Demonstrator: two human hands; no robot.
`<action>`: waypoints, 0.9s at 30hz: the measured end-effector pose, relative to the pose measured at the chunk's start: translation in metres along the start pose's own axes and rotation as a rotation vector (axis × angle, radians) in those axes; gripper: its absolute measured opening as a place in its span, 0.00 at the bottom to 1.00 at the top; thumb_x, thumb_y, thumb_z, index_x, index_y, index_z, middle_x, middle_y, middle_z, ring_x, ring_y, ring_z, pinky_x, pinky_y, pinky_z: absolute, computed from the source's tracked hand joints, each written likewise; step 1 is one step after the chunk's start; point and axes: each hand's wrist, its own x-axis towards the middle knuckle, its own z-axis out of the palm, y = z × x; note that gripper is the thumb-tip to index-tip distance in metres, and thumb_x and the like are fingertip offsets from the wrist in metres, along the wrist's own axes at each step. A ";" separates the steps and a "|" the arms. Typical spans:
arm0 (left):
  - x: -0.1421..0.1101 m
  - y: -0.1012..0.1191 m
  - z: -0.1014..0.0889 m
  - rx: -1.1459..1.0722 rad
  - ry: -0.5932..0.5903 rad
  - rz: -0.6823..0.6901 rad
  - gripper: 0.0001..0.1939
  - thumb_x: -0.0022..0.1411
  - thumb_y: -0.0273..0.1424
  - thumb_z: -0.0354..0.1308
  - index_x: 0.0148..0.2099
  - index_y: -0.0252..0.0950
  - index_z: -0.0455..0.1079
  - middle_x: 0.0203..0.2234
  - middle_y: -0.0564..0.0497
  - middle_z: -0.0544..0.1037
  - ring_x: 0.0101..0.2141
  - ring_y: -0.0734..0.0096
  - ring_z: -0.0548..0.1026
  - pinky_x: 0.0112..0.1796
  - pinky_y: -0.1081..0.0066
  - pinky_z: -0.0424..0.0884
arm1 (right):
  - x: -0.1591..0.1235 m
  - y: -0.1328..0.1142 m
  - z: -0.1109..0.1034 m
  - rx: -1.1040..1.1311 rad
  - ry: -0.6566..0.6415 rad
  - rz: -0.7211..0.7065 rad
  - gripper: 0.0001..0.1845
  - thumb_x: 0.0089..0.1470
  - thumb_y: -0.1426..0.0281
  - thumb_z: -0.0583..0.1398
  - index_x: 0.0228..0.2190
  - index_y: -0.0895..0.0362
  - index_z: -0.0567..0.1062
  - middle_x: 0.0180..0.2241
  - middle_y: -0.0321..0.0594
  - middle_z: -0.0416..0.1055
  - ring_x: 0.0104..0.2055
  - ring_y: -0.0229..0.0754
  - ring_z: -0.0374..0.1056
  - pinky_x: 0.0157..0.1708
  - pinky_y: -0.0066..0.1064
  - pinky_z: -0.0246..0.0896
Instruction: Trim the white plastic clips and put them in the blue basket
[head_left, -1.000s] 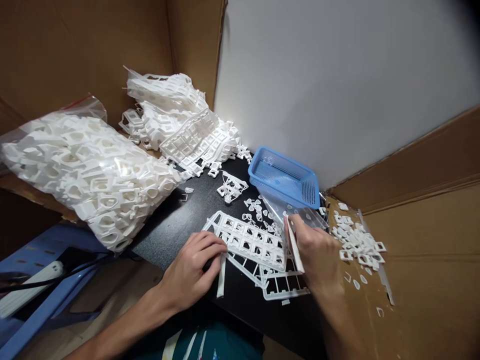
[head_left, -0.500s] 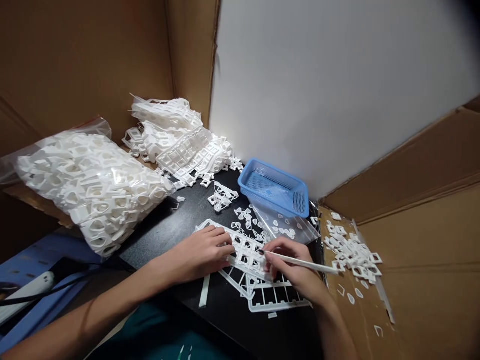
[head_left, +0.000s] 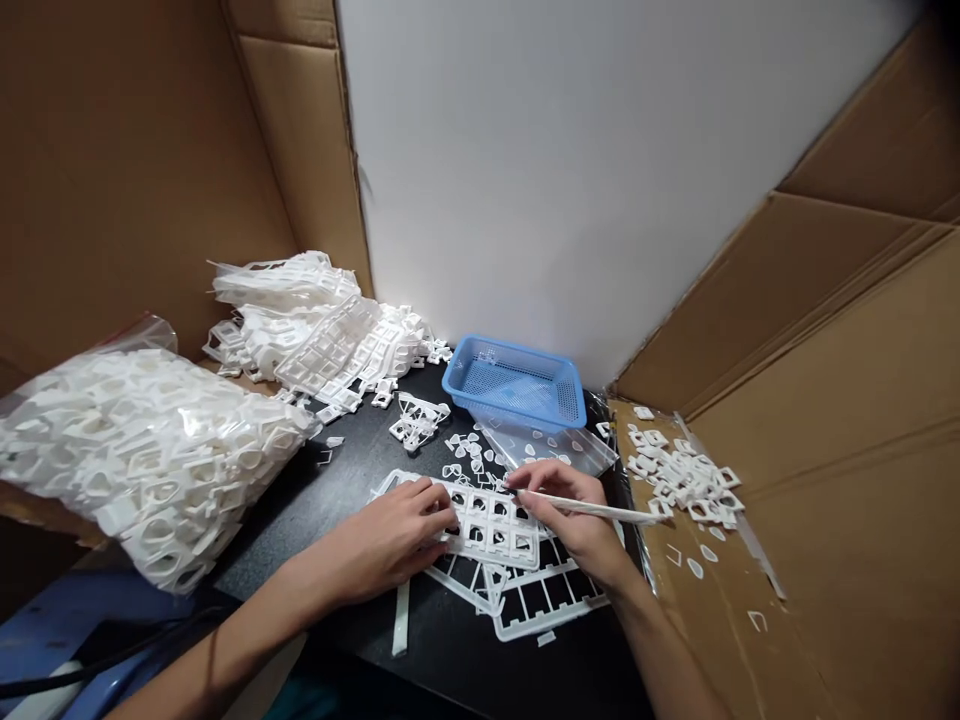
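My left hand (head_left: 401, 530) rests with curled fingers on the left part of a white plastic frame sheet (head_left: 491, 523), gripping it. The sheet carries rows of square pieces with rounded holes. My right hand (head_left: 577, 515) pinches a slim white-handled tool (head_left: 607, 509) with a dark, narrow tip. The tip is by the sheet's upper right edge; whether it touches cannot be made out. Under the sheet lie bare white lattice frames (head_left: 551, 606). Small white rings (head_left: 471, 452) are scattered just beyond it.
A blue basket (head_left: 517, 385) stands at the back, with a clear plastic bag (head_left: 547, 443) before it. Loose white square pieces (head_left: 686, 478) lie on cardboard at right. A full bag of white parts (head_left: 142, 450) and heaped sheets (head_left: 322, 330) occupy the left. A white strip (head_left: 401, 620) lies in front.
My right hand has come left to the sheet's right end, and the tool has swung from steep to nearly level. My left hand has moved onto the sheet. The view has shifted.
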 end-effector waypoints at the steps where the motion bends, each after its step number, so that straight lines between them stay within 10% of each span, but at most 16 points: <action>1: 0.001 -0.001 -0.001 0.009 -0.001 0.000 0.05 0.76 0.29 0.53 0.49 0.37 0.70 0.47 0.45 0.74 0.46 0.57 0.72 0.47 0.60 0.68 | 0.000 0.000 0.001 -0.017 -0.002 0.015 0.08 0.61 0.64 0.67 0.33 0.53 0.75 0.44 0.42 0.80 0.48 0.48 0.77 0.48 0.40 0.72; 9: 0.025 -0.019 0.002 -0.113 0.101 -0.047 0.14 0.78 0.31 0.49 0.59 0.37 0.70 0.48 0.43 0.75 0.46 0.59 0.74 0.46 0.62 0.68 | -0.002 0.002 0.008 -0.135 -0.010 0.106 0.10 0.61 0.62 0.67 0.32 0.53 0.75 0.37 0.37 0.77 0.37 0.41 0.72 0.37 0.32 0.68; 16: 0.065 -0.035 -0.009 -0.177 -0.052 0.001 0.06 0.71 0.26 0.57 0.42 0.36 0.76 0.38 0.48 0.80 0.37 0.65 0.77 0.38 0.69 0.67 | -0.007 0.000 0.013 -0.005 -0.119 0.245 0.14 0.62 0.55 0.65 0.36 0.53 0.74 0.35 0.38 0.79 0.30 0.42 0.77 0.25 0.32 0.74; 20: 0.081 -0.047 -0.022 -0.219 -0.130 0.032 0.05 0.69 0.26 0.58 0.39 0.36 0.75 0.29 0.52 0.79 0.28 0.71 0.74 0.29 0.72 0.63 | -0.008 0.001 0.022 0.154 -0.186 0.277 0.16 0.60 0.54 0.67 0.35 0.54 0.76 0.59 0.45 0.71 0.50 0.51 0.78 0.35 0.38 0.83; 27: 0.087 -0.067 -0.018 -0.251 0.050 -0.010 0.13 0.77 0.36 0.51 0.50 0.34 0.73 0.37 0.47 0.80 0.33 0.67 0.75 0.35 0.69 0.66 | -0.006 0.012 0.025 0.144 -0.103 0.320 0.18 0.61 0.52 0.66 0.36 0.54 0.77 0.54 0.44 0.74 0.53 0.50 0.77 0.49 0.43 0.81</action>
